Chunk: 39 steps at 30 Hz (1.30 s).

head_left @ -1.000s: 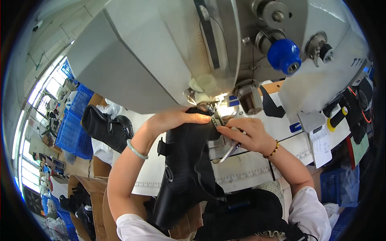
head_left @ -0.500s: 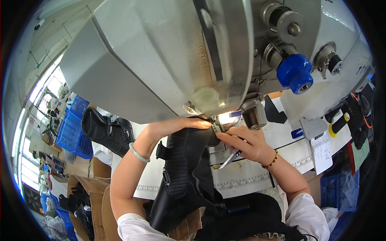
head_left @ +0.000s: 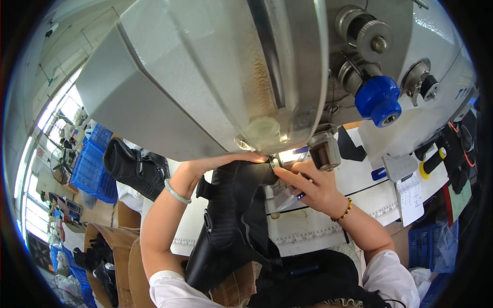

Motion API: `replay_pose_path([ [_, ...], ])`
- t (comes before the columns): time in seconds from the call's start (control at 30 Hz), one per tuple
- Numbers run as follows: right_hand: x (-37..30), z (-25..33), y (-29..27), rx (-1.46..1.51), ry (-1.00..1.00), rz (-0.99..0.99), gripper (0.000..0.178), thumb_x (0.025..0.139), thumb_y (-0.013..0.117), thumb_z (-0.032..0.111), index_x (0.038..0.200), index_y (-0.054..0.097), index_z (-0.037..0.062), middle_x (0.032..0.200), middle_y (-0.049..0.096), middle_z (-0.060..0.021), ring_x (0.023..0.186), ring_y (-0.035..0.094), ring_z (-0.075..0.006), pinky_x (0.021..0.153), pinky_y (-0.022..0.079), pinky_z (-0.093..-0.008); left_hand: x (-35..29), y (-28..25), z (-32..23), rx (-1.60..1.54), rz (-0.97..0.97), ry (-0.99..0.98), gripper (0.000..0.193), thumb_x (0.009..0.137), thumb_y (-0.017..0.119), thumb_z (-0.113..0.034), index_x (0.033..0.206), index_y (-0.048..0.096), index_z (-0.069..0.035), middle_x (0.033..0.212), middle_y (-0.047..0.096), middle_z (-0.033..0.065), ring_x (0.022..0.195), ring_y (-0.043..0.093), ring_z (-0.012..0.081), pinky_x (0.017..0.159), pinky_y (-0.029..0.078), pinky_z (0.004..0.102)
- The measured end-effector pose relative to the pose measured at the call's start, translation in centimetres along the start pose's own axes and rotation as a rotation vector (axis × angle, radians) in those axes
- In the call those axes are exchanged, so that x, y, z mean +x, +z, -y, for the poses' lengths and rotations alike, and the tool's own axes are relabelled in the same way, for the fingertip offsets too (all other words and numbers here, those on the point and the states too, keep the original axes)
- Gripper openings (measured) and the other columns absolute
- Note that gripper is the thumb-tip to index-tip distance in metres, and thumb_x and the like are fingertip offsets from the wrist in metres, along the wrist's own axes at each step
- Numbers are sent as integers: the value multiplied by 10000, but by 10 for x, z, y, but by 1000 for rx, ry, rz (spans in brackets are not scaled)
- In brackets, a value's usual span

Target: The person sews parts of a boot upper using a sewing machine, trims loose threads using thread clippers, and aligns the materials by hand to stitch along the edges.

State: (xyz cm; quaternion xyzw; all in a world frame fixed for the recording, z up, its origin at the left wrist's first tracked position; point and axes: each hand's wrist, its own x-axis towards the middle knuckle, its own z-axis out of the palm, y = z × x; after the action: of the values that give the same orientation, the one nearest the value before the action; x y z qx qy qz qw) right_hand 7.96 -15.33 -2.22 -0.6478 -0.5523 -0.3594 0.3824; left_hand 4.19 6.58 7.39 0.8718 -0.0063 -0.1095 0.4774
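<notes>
A black boot (head_left: 224, 215) with buckles and ribbed panels lies across the near edge of the sewing machine bed, its shaft toward my body. My left hand (head_left: 211, 162) is closed on the boot's far end, thumb along its top edge by the stitching point. From the other side, the right hand (head_left: 319, 191) presses a fingertip against that same edge. Tucked in its curled fingers is a pair of small metal snips (head_left: 285, 199), blades pointing toward the boot. The large grey sewing machine head (head_left: 195, 77) hangs over both hands and hides the needle.
Another black boot (head_left: 136, 167) rests at the left by a blue crate (head_left: 92, 167). A cardboard box (head_left: 110, 233) holds dark pieces. On the right are a blue tension knob (head_left: 378, 100), a paper sheet (head_left: 410, 199) and a yellow-black spool (head_left: 432, 163). A ruler strip (head_left: 308, 237) edges the white table.
The boot has shifted slightly left and its near end has swung left. My right hand has moved a little left and down with the snips; the left hand keeps its hold.
</notes>
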Motion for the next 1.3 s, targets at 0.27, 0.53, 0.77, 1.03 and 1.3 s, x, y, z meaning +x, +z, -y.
replay_pose_path([
  [0.27,-4,2,4,32,31,9,595,531,657,-8,1114,614,105,869,494,-12,675,545,-100,518,448,-208,9,-9,18,7,-140,244,579,785,661,-290,1233,435,-1,1196,526,105,1064,516,248,903,442,341],
  [0.53,-6,2,6,-10,66,14,384,564,666,37,941,624,97,808,477,-30,635,528,-138,480,435,-255,14,-18,30,-122,-287,369,539,770,674,-294,1182,473,-12,1150,547,93,1041,526,232,892,447,333],
  [0.77,-3,9,10,-80,94,12,534,532,654,25,1057,624,115,763,434,-11,642,505,-134,491,417,-246,14,-26,32,-243,-390,438,503,757,686,-297,1138,506,-22,1109,566,83,1022,536,218,883,452,326],
  [1.03,-1,8,12,-139,115,-10,489,591,688,6,1063,643,122,744,452,7,570,468,-118,448,388,-230,15,-30,32,-325,-435,466,464,742,699,-301,1088,543,-34,1063,587,71,1000,546,203,872,457,318],
  [1.3,-3,10,12,-103,131,28,535,567,680,6,1086,632,124,752,440,1,575,474,-124,455,397,-238,13,-30,26,-386,-394,449,425,727,712,-305,1037,580,-45,1016,609,59,978,557,187,861,462,310],
])
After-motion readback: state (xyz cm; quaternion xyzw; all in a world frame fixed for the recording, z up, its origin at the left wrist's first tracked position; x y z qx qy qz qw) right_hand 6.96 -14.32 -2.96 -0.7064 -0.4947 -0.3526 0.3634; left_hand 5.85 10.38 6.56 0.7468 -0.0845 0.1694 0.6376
